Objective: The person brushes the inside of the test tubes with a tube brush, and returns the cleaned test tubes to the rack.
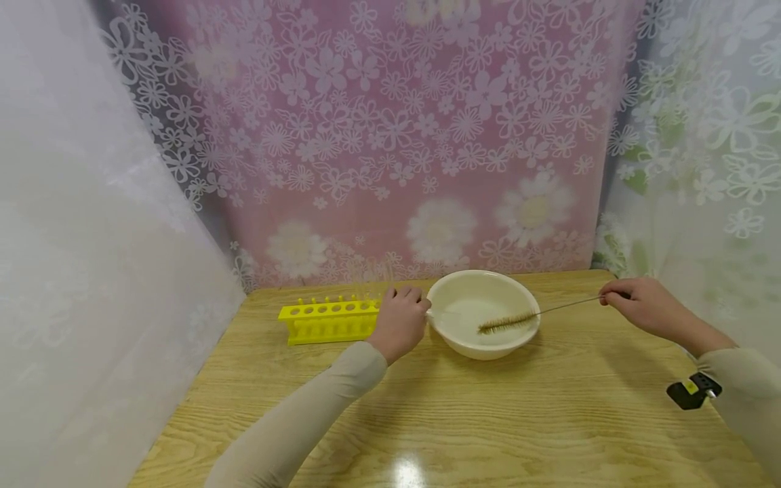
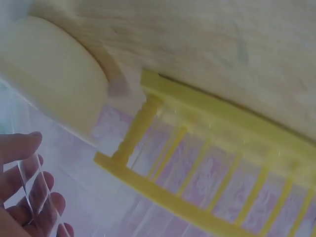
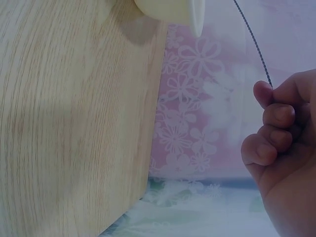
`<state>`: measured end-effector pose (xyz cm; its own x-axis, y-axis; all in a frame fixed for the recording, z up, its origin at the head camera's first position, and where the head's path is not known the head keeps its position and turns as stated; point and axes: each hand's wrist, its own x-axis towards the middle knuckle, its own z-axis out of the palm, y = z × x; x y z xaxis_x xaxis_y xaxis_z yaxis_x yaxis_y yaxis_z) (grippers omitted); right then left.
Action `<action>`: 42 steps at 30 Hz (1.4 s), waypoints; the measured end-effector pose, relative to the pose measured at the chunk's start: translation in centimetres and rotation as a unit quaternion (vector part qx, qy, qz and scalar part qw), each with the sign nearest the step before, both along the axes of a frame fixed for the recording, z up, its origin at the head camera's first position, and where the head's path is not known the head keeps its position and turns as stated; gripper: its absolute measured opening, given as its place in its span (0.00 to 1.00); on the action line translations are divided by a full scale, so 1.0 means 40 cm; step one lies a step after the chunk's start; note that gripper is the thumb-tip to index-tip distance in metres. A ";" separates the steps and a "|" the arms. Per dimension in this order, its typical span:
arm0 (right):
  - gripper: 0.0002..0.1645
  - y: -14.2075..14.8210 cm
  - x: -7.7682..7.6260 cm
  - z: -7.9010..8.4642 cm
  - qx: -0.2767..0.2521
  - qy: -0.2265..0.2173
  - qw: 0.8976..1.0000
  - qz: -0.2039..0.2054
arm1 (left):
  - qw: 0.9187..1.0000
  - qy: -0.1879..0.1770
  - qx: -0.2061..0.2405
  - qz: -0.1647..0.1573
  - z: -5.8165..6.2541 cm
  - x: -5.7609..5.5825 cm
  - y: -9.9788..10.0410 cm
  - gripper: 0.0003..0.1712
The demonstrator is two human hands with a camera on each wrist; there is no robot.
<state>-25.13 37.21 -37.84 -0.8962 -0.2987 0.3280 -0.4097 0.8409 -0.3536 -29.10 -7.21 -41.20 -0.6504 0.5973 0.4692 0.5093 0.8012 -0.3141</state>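
My left hand is at the left rim of a white basin. Its fingers curl round a clear test tube, which shows best in the left wrist view. On the other side, my right hand pinches the thin twisted wire handle of a test tube brush between thumb and forefinger, the other fingers folded in. The brush's tan bristles lie over the basin's opening, pointing left toward the tube, with a gap between them.
Left of the basin stands a yellow test tube rack, its right end partly behind my left hand. Several clear tubes rise at its right end. The wooden table ends at a pink flowered curtain, with pale curtains on both sides.
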 end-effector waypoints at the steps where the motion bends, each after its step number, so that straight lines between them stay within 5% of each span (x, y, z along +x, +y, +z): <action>1: 0.14 -0.001 0.000 -0.001 -0.001 0.000 1.000 -0.001 | 0.999 -0.021 0.026 0.003 -0.002 0.002 -0.002 0.08; 5: 0.14 -0.006 -0.002 -0.003 -0.006 -0.002 1.000 0.000 | 0.985 -0.107 0.137 0.007 -0.004 0.009 -0.007 0.11; 9: 0.16 -0.012 -0.004 -0.007 -0.017 -0.015 1.000 -0.001 | 0.953 -0.194 0.230 0.020 -0.004 0.015 -0.011 0.13; 17: 0.18 -0.026 -0.013 -0.020 -0.031 -0.035 0.999 0.002 | 0.854 -0.318 0.412 0.013 0.004 0.031 -0.024 0.16; 26: 0.19 -0.052 -0.029 -0.030 -0.034 -0.049 0.998 -0.002 | 0.766 -0.335 0.547 -0.037 0.000 0.039 -0.048 0.12; 30: 0.19 -0.057 -0.037 -0.032 -0.030 -0.051 0.998 -0.005 | 0.741 -0.311 0.593 -0.058 0.013 0.048 -0.064 0.14; 34: 0.18 -0.057 -0.041 -0.033 -0.029 -0.051 0.998 -0.003 | 0.725 -0.284 0.624 -0.065 0.031 0.053 -0.092 0.15; 42: 0.20 -0.066 -0.047 -0.027 -0.019 -0.053 0.998 0.002 | 0.712 -0.222 0.665 -0.039 0.064 0.045 -0.221 0.16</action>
